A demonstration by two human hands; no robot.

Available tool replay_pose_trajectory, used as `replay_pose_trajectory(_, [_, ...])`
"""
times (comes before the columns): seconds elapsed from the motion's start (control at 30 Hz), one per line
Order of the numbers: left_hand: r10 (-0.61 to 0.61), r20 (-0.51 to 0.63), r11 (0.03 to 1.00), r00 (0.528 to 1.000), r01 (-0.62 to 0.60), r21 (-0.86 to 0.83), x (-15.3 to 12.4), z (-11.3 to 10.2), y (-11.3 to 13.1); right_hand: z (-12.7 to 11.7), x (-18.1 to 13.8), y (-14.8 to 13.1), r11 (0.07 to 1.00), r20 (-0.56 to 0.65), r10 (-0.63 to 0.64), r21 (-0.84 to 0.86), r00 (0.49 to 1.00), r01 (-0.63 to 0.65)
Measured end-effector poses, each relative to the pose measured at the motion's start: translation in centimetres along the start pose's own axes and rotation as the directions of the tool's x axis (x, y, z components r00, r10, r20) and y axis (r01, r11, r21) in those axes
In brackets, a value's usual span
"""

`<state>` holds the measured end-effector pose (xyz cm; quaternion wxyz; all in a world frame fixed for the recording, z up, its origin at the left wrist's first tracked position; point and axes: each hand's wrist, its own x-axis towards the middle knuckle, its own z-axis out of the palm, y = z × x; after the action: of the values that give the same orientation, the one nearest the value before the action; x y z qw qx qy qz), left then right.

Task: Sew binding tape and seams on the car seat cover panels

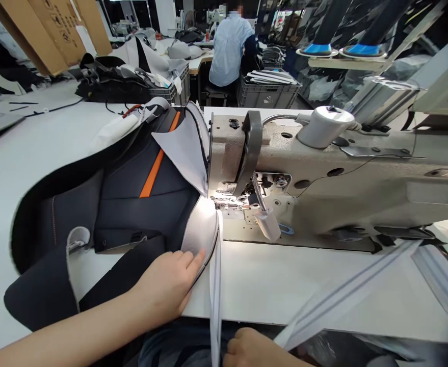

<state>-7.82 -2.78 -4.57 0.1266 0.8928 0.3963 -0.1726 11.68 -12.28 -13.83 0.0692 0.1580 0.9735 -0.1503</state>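
Observation:
My left hand (170, 285) lies flat on a dark fabric piece (132, 193) with an orange stripe and a grey lining, fingers stretched toward the needle area (224, 201) of the sewing machine (323, 173). A white tape strip (216, 285) runs from the needle down over the table edge. My right hand (250, 349) sits low below that edge, fingers curled beside the strip; whether it grips the strip is hidden.
A white table (304, 285) carries the machine. A second white strip (346, 290) trails to the right. Behind are piles of fabric pieces (132, 76), grey crates (269, 94), cardboard (48, 30) and a seated person in a light shirt (229, 48).

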Motion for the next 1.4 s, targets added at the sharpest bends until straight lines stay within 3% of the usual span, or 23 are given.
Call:
replay_pose_trajectory(0.1, [0.026, 0.040, 1.000, 0.999, -0.026, -0.012, 1.1, -0.2, 0.8, -2.0, 0.6, 0.1, 1.000, 0.041, 0.024, -0.012, 0.999, -0.023])
replay_pose_trajectory(0.17, [0.023, 0.021, 1.000, 0.999, -0.023, -0.003, 1.3, -0.1, 1.1, -4.8, -0.2, 0.9, 0.987, 0.055, 0.157, 0.003, 0.986, -0.158])
replay_pose_trajectory(0.3, [0.014, -0.122, 0.998, 0.992, -0.007, 0.058, 0.9, 0.8, 1.3, -9.3, -2.7, 2.4, 0.844, 0.050, 0.535, 0.009, 0.844, -0.536])
replay_pose_trajectory(0.4, [0.049, -0.162, 0.994, 0.986, -0.032, 0.107, 0.9, 1.4, 1.4, -9.6, -3.2, 3.5, 0.772, 0.005, 0.634, 0.054, 0.773, -0.633])
replay_pose_trajectory(0.47, [0.057, -0.149, 0.991, 0.987, -0.038, 0.126, 1.2, 1.4, 1.3, -8.9, -2.6, 4.6, 0.729, -0.086, 0.684, 0.075, 0.724, -0.680])
replay_pose_trajectory(0.57, [0.008, -0.131, 0.995, 0.991, 0.005, 0.102, 1.8, 0.6, 0.9, -7.8, -0.9, 7.6, 0.646, -0.319, 0.730, 0.032, 0.605, -0.762])
replay_pose_trajectory(0.67, [-0.020, -0.093, 1.000, 0.995, 0.021, 0.004, 2.4, -0.3, 0.5, -7.0, 0.9, 10.9, 0.666, -0.553, 0.631, 0.027, 0.544, -0.745])
replay_pose_trajectory(0.8, [-0.033, -0.061, 0.997, 0.998, 0.028, -0.074, 3.0, -0.8, 0.5, -6.1, 2.7, 13.2, 0.740, -0.651, 0.540, 0.065, 0.533, -0.670])
replay_pose_trajectory(0.97, [-0.068, -0.028, 0.995, 0.997, 0.066, -0.069, 3.3, -0.4, 0.8, -5.2, 3.2, 12.9, 0.794, -0.683, 0.506, 0.131, 0.527, -0.594])
replay_pose_trajectory(1.17, [-0.104, -0.076, 0.993, 0.992, 0.099, -0.062, 4.3, -0.6, 0.3, -5.5, 2.7, 12.6, 0.856, -0.693, 0.440, 0.130, 0.572, -0.500])
replay_pose_trajectory(1.4, [-0.106, -0.162, 0.994, 0.981, 0.104, -0.018, 5.8, -0.8, 0.2, -5.5, 2.4, 13.1, 0.869, -0.726, 0.413, 0.134, 0.550, -0.477])
